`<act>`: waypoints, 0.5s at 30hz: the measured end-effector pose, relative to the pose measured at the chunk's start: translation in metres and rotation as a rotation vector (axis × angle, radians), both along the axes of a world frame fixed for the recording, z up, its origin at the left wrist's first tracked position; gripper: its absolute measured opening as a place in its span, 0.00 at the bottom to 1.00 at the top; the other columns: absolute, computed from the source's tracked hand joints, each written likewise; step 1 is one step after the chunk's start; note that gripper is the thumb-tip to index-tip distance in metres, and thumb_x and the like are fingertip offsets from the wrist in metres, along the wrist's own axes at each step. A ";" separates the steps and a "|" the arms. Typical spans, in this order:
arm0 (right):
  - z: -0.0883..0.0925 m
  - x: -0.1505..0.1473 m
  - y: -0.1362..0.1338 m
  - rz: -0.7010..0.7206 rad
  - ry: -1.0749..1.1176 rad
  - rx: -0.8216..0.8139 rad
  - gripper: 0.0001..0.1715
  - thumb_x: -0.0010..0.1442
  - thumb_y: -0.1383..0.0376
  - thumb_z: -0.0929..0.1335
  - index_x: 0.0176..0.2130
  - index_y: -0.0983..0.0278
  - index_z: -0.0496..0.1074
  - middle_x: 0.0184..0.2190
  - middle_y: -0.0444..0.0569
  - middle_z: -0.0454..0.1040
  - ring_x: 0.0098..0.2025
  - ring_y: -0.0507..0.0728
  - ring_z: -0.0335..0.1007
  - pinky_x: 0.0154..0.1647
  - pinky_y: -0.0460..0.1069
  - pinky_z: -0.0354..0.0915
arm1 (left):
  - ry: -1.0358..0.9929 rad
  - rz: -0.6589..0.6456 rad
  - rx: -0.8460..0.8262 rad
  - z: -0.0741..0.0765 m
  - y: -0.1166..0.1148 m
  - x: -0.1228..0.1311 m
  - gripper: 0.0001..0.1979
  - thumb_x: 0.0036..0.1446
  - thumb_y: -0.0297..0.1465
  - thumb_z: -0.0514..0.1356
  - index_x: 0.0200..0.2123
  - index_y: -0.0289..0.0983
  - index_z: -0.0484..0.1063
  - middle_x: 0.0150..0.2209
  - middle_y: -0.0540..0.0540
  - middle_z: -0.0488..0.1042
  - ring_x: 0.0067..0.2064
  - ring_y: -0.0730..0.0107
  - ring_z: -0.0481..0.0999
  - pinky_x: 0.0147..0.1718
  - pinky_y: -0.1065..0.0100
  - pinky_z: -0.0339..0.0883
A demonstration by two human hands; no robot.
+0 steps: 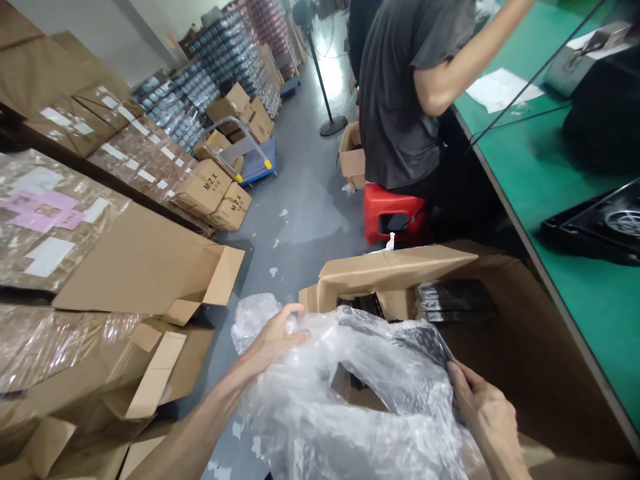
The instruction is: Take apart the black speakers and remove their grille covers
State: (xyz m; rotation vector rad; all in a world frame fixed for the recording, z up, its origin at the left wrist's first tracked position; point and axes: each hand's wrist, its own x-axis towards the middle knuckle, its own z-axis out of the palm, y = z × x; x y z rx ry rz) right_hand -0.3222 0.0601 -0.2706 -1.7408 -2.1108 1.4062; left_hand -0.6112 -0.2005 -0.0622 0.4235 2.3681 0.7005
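Observation:
A large crumpled sheet of clear plastic wrap (370, 427) spreads over the near side of an open cardboard box (395, 267). My left hand (275, 337) rests against the wrap on the left, its thumb and forefinger apart. On the right, my right hand (487, 410) is closed, thumb and fingers pinching the corner of a dark flat piece (433, 343) that shows beneath the wrap. Most of that piece is covered. Inside the box lie dark slotted parts (369, 305) and a plastic-wrapped dark stack (455, 300).
A person in a dark shirt (400, 100) sits on a red stool (373, 217) beyond the box. The green table (565, 267) runs along the right, bearing a black fan-like unit (600, 223). Open cartons (160, 373) and wrapped pallets (100, 213) line the left.

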 end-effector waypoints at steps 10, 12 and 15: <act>0.065 -0.030 -0.001 0.009 0.054 0.093 0.33 0.52 0.37 0.64 0.37 0.56 0.82 0.41 0.52 0.80 0.45 0.68 0.75 0.48 0.59 0.67 | 0.070 -0.192 0.089 0.010 0.022 0.019 0.14 0.67 0.37 0.56 0.40 0.42 0.82 0.43 0.48 0.82 0.46 0.62 0.79 0.42 0.68 0.69; 0.087 -0.031 -0.001 -0.012 0.097 0.150 0.30 0.53 0.37 0.65 0.34 0.57 0.80 0.41 0.53 0.80 0.41 0.67 0.75 0.43 0.58 0.68 | 0.093 -0.198 0.037 0.012 0.021 0.017 0.14 0.67 0.38 0.56 0.46 0.44 0.81 0.43 0.49 0.82 0.43 0.63 0.79 0.42 0.67 0.69; 0.110 -0.030 -0.003 0.020 0.182 0.272 0.35 0.53 0.32 0.64 0.30 0.58 0.77 0.45 0.58 0.78 0.46 0.69 0.75 0.36 0.57 0.69 | 0.104 -0.122 -0.069 0.012 0.012 0.010 0.23 0.66 0.41 0.58 0.63 0.49 0.71 0.41 0.51 0.81 0.32 0.67 0.75 0.36 0.66 0.67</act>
